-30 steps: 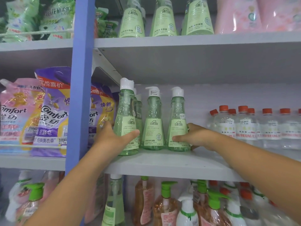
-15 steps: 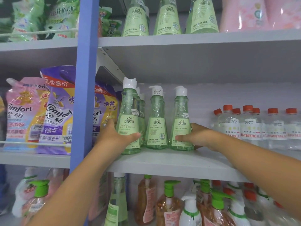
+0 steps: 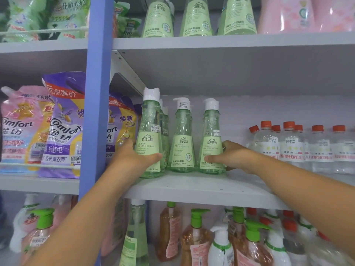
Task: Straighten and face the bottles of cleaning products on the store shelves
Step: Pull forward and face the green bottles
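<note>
On the middle shelf (image 3: 192, 187), right of the blue post (image 3: 96, 112), the left hand (image 3: 132, 160) grips the left green bottle (image 3: 148, 135); its fingers are hidden behind. The right hand (image 3: 233, 157) clasps the right green bottle (image 3: 211, 139), covering its lower label. More bottles behind are mostly blocked.

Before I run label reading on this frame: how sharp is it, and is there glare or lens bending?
Head view: the left green bottle and right green bottle are sharp, labels legible; the left hand and right hand show little blur; glare streaks the pink packs; the lower bottles look soft; wide-angle bending tilts the blue upright.
</note>
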{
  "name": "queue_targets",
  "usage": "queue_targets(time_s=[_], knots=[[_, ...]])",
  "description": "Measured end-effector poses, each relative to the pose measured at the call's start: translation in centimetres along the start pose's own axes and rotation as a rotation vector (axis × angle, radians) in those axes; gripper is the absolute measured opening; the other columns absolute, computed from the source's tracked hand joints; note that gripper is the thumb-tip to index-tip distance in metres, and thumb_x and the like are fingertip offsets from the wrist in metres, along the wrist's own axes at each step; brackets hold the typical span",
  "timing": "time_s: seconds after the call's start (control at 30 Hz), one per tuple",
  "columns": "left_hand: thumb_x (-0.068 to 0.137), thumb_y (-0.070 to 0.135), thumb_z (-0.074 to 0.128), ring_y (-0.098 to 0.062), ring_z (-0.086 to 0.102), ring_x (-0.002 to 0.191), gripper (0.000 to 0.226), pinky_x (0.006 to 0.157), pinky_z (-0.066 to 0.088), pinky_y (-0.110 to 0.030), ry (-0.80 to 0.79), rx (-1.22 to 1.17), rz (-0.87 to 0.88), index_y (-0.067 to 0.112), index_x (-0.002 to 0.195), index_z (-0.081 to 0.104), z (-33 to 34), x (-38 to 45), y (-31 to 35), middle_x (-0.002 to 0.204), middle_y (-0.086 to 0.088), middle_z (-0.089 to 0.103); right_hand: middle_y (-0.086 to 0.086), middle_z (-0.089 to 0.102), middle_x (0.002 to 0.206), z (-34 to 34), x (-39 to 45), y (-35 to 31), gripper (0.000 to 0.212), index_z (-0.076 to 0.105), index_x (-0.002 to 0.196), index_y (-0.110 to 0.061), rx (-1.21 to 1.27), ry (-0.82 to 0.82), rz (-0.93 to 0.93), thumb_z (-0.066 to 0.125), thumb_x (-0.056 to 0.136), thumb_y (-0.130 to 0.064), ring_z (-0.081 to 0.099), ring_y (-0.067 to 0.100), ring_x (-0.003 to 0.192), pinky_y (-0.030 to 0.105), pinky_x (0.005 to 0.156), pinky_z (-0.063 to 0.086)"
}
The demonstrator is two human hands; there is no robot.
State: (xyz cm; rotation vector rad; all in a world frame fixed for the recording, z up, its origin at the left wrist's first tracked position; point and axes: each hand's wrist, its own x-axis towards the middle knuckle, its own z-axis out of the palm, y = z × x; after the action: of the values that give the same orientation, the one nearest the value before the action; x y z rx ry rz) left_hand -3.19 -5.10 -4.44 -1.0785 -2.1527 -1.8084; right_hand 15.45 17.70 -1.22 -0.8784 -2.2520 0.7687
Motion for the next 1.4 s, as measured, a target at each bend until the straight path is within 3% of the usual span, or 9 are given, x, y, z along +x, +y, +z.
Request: queue_targets(time_s=[0.27, 0.43, 0.6, 0.73, 0.93, 1.03, 1.13, 1.3, 1.4], knots=[[0.083, 0.035, 0.084, -0.003, 0.058, 0.083, 0.053, 0.066, 0.044, -0.026, 0.053, -0.018, 0.048, 0.029, 0.124, 0.051, 0.0, -1.6, 1.4, 0.108, 0.012, 0.062, 0.001, 0.066, 0.128, -0.5, -1.7, -1.2, 0.048, 0.054, 0.116, -0.026, -0.091, -0.033, -0.018, 0.081, 0.083, -0.048, 0.064, 0.019, 0.108, 0.039, 0.096, 0.056], [0.092, 0.025, 0.069, -0.002, 0.061, 0.116, 0.036, 0.098, 0.047, -0.015, 0.308, -0.291, 0.611, 0.033, 0.126, 0.058, 0.6, -10.0, 0.9, 0.125, 0.015, 0.064, -0.007, 0.055, 0.144, -3.4, -8.3, -2.8, 0.085, 0.040, 0.152, -0.027, 0.279, 0.320, -0.323, 0.076, 0.082, -0.059, 0.057, 0.010, 0.121, 0.037, 0.103, 0.050], [0.090, 0.025, 0.075, -0.008, 0.070, 0.103, 0.021, 0.091, 0.055, -0.022, 0.125, -0.412, 0.355, 0.031, 0.109, 0.067, 5.1, -16.4, -6.5, 0.108, 0.006, 0.074, -0.017, 0.062, 0.134, 0.1, -20.5, 4.3, 0.065, 0.052, 0.137, -0.043, 0.585, 0.363, -0.594, 0.078, 0.079, -0.060, 0.061, 0.005, 0.124, 0.022, 0.094, 0.055], [0.092, 0.018, 0.075, -0.017, 0.067, 0.105, 0.026, 0.089, 0.055, -0.021, 0.254, -0.210, 0.023, 0.020, 0.117, 0.065, 7.3, -15.8, -13.8, 0.113, 0.004, 0.070, -0.016, 0.064, 0.133, 4.2, -26.4, 13.5, 0.056, 0.056, 0.133, -0.048, 0.575, 0.349, -0.414, 0.080, 0.083, -0.049, 0.064, 0.004, 0.120, 0.016, 0.091, 0.054], [0.072, 0.038, 0.093, -0.023, 0.061, 0.081, 0.092, 0.066, 0.054, -0.025, 0.189, 0.122, -0.190, 0.014, 0.148, 0.045, 9.5, -10.1, -20.8, 0.120, -0.010, 0.063, -0.022, 0.065, 0.124, 1.2, -28.0, 23.8, 0.059, 0.057, 0.123, -0.056, 0.443, 0.498, -0.066, 0.079, 0.068, -0.055, 0.067, -0.001, 0.106, 0.023, 0.072, 0.062], [0.078, 0.026, 0.090, -0.029, 0.063, 0.076, 0.061, 0.072, 0.061, -0.034, 0.129, 0.110, -0.256, 0.013, 0.130, 0.061, 10.0, -6.9, -23.7, 0.115, -0.020, 0.070, -0.022, 0.064, 0.121, -2.3, -28.4, 28.3, 0.051, 0.057, 0.119, -0.054, 0.327, 0.724, -0.001, 0.078, 0.072, -0.057, 0.066, -0.001, 0.105, 0.020, 0.081, 0.059], [0.081, 0.032, 0.088, -0.041, 0.069, 0.098, 0.043, 0.091, 0.056, -0.056, 0.064, 0.163, -0.359, 0.017, 0.114, 0.066, 10.5, -5.8, -25.1, 0.116, -0.023, 0.071, -0.008, 0.054, 0.131, -5.8, -27.7, 33.1, 0.057, 0.055, 0.130, -0.035, 0.136, 0.849, 0.148, 0.079, 0.082, -0.051, 0.061, 0.021, 0.118, 0.049, 0.100, 0.053], [0.076, 0.046, 0.085, -0.039, 0.067, 0.098, 0.050, 0.086, 0.052, -0.040, 0.006, 0.155, -0.231, 0.016, 0.111, 0.065, 11.9, -9.8, -22.4, 0.106, -0.015, 0.072, 0.020, 0.044, 0.144, -9.8, -24.3, 38.2, 0.087, 0.041, 0.148, -0.010, -0.069, 0.800, 0.367, 0.083, 0.080, -0.043, 0.047, 0.041, 0.132, 0.053, 0.109, 0.043], [0.082, 0.038, 0.087, -0.034, 0.070, 0.090, 0.036, 0.070, 0.052, -0.031, 0.001, 0.100, -0.199, 0.029, 0.104, 0.060, 12.1, -13.1, -20.8, 0.093, -0.005, 0.071, 0.020, 0.061, 0.126, -10.8, -22.2, 39.2, 0.073, 0.050, 0.138, -0.008, 0.045, 0.708, 0.368, 0.087, 0.079, -0.031, 0.063, 0.038, 0.111, 0.045, 0.093, 0.052]])
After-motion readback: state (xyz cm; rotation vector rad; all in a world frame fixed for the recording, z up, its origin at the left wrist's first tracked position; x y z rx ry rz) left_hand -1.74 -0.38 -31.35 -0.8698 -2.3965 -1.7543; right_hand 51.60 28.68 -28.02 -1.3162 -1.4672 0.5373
